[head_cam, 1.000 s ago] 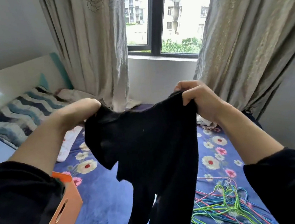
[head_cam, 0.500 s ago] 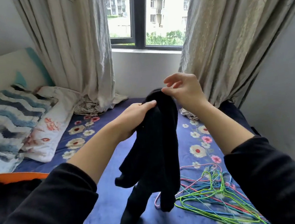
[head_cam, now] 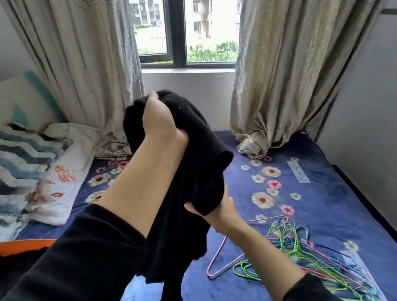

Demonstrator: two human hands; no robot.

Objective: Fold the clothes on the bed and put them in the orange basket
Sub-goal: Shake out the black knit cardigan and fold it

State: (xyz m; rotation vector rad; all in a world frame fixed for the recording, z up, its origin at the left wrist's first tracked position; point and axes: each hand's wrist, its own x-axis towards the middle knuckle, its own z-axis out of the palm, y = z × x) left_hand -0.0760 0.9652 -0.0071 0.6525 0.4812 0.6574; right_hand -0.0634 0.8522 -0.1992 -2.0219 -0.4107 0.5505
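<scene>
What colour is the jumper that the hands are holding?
The jumper is plain black, clearest in the head view.

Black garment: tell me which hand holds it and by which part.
Both hands hold the black garment. The left hand grips its bunched top; the right hand holds a folded lower edge from underneath. The rest hangs down.

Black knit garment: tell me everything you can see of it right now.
The black knit garment is ribbed, soft-looking fabric, bunched and held in the air over the bed. The left hand grips its top bunch; the right hand holds a folded edge lower down. The rest hangs limp in narrow lengths; whether the lowest end touches the bed is unclear.
</scene>
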